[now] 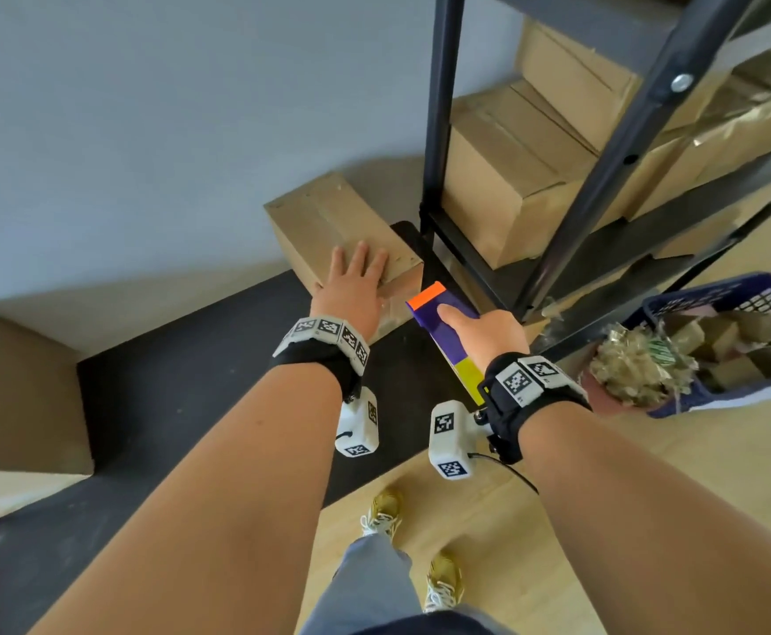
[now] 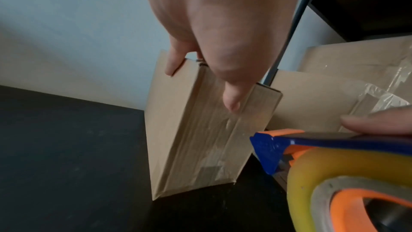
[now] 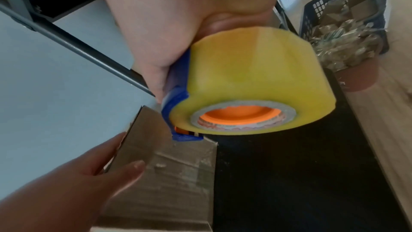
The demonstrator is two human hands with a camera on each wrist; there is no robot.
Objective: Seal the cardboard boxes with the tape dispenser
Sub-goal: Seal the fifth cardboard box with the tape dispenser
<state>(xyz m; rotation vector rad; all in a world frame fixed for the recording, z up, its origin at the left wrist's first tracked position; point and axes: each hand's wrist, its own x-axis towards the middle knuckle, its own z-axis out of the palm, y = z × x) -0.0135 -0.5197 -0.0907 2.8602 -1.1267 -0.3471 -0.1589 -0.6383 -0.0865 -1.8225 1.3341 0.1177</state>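
The left hand lies flat, fingers spread, on the box, thumb down its taped side. Just right of it, the right hand grips the dispenser, its nose at the box's corner. If the flat hand slips, the box could slide and the tape wrinkle.

This looks like a storeroom for packing. A tall metal shelf is full of brown boxes. More boxes sit on a black counter by a bare wall. A blue crate of scraps stands on the wood floor.
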